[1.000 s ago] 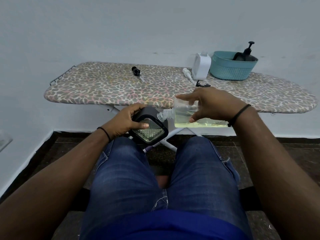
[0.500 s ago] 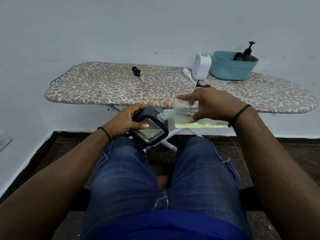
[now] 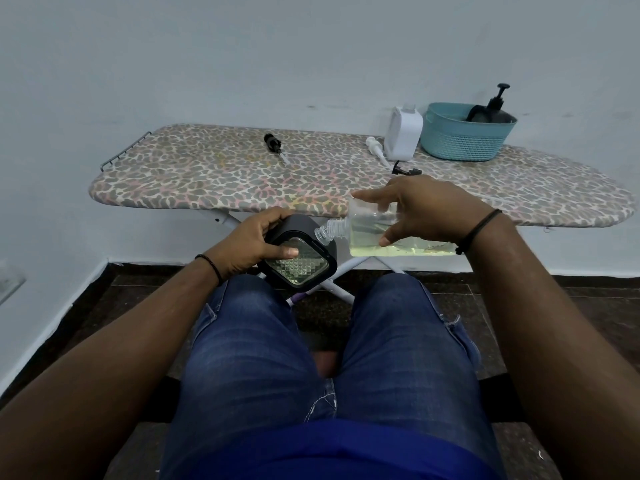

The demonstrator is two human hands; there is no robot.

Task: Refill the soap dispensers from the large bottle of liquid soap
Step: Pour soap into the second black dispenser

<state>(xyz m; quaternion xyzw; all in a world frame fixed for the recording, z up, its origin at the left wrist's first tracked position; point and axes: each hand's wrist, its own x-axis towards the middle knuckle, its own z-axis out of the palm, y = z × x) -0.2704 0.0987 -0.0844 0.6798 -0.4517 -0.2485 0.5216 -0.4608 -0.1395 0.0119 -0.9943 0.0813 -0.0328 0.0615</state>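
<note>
I see the left hand (image 3: 254,245) with its grip closed around a black square dispenser (image 3: 298,259), thumb lying across its textured glass face. The right hand's (image 3: 424,211) grip holds a clear bottle (image 3: 377,237) on its side, yellowish soap pooled along the lower wall. The bottle's open threaded neck (image 3: 329,233) points left, just above the dispenser's upper right corner; I cannot tell if they touch. Both sit above the knees, in front of the ironing board (image 3: 214,174). Beyond the right grip: white jug (image 3: 403,135), teal basket (image 3: 464,138). Beyond the left grip: 1 black pump head (image 3: 273,144)
</note>
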